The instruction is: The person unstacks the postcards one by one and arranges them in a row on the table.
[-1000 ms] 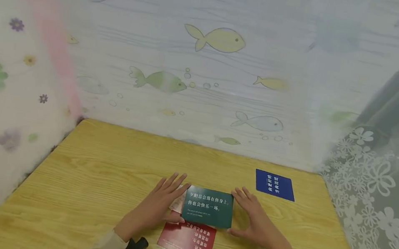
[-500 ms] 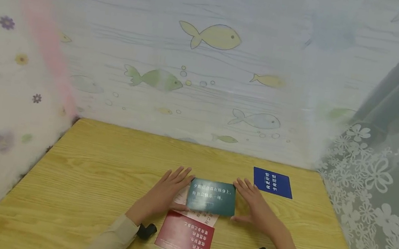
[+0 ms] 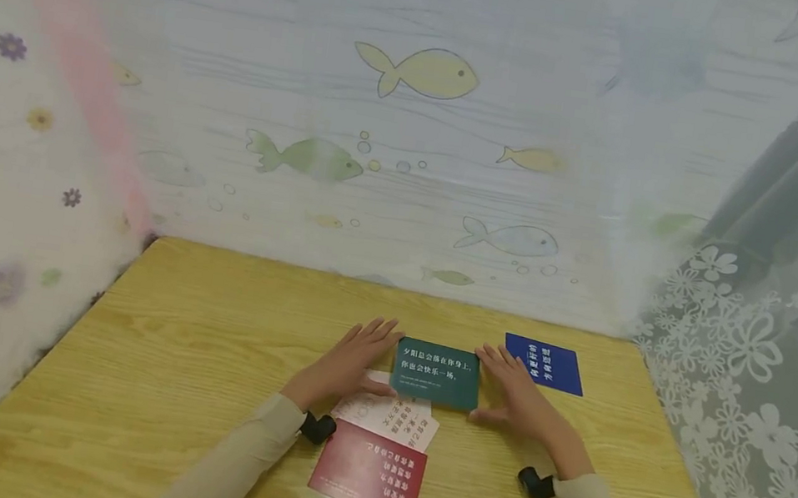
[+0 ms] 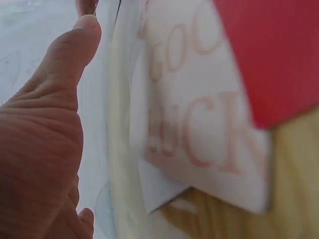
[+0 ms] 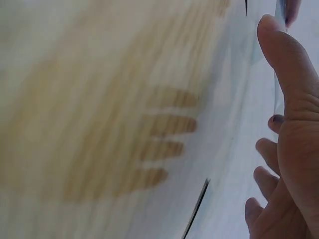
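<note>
A green card (image 3: pixel 437 376) with white printed characters is held by its two short sides, raised over the table. My left hand (image 3: pixel 342 363) grips its left edge, with thumb at the near corner and fingertips at the far corner. On the opposite edge, my right hand (image 3: pixel 523 400) holds it the same way. Below and nearer lie overlapping pale cards (image 3: pixel 388 416), partly covered by the green card and left hand. Large red letters show on a pale card (image 4: pixel 209 129) in the left wrist view. A red card (image 3: pixel 369 472) overlaps the pale ones at the front.
On the wooden table (image 3: pixel 222 327), a blue card (image 3: pixel 553 366) lies beyond my right hand, whose fingers overlap its corner in view. A fish-patterned curtain (image 3: pixel 299 84) borders the back edge. Lace cloth (image 3: pixel 757 347) hangs at the right.
Both hands have carried the green card away from me and slightly right. More of the pale cards and the red card's top edge now show.
</note>
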The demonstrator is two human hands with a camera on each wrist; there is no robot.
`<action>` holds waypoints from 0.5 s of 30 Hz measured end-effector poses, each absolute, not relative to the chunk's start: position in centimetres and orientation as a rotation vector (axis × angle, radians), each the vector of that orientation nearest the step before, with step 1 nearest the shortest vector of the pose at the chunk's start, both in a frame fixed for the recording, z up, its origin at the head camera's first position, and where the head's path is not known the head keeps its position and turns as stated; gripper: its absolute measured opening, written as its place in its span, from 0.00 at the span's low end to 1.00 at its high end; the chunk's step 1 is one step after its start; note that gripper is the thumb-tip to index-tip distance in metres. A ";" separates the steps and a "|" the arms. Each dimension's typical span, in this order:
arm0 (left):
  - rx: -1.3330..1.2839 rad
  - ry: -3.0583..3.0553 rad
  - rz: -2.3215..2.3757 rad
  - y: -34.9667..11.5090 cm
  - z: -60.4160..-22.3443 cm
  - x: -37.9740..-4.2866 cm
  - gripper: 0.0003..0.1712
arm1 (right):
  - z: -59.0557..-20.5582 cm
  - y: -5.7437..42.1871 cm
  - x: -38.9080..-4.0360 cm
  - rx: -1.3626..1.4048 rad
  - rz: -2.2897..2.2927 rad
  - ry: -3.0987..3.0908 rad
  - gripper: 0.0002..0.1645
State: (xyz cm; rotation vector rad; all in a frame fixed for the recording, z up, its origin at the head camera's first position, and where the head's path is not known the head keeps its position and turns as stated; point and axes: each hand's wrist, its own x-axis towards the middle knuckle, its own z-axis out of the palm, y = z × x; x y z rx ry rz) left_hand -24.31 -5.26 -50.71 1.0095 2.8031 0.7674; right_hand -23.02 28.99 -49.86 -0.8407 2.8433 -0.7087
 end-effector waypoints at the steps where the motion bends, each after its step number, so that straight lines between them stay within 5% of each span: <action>1: 1.008 2.803 0.754 -5.0 -50.7 -24.8 0.56 | -49.8 29.2 -23.4 -0.835 -0.713 2.841 0.63; 15: 0.959 2.759 0.704 -2.8 -51.1 -28.9 0.55 | -50.1 31.4 -27.1 -0.844 -0.708 2.807 0.59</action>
